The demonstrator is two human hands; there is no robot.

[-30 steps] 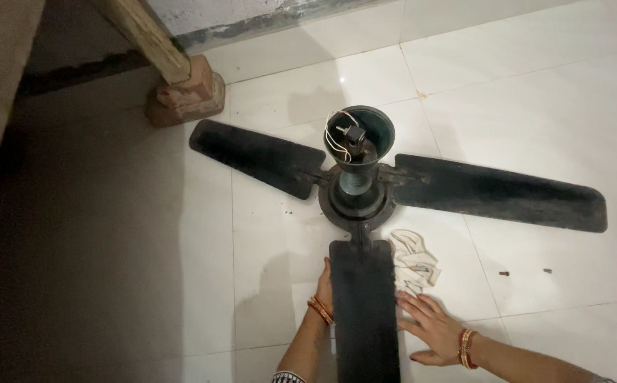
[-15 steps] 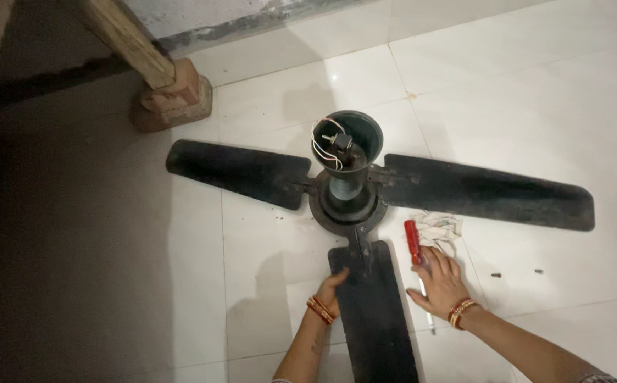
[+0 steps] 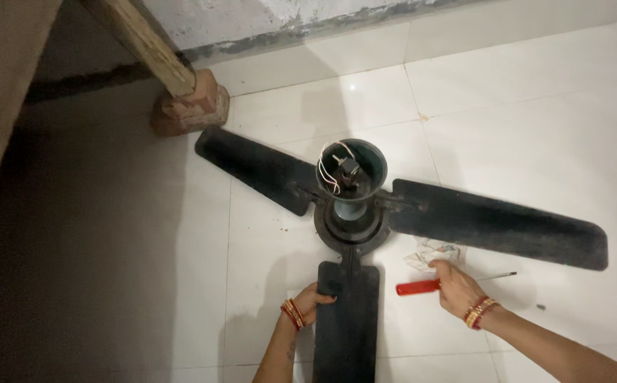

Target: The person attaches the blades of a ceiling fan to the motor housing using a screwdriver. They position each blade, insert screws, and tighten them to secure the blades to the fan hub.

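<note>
My left hand [image 3: 313, 301] gripped the edge of the nearest fan blade [image 3: 346, 319], flat, matte, dusty black. My right hand [image 3: 454, 286] closed around a red-handled screwdriver [image 3: 440, 284] on the glossy white tiled floor [image 3: 535, 128]. Judged step: tool pickup; next, seating its tip on a blade screw by the round motor hub [image 3: 351, 213], with loose wires.

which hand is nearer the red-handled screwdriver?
Right. The right hand grips the screwdriver by its handle; the left hand is across the near fan blade, holding its edge.
</note>
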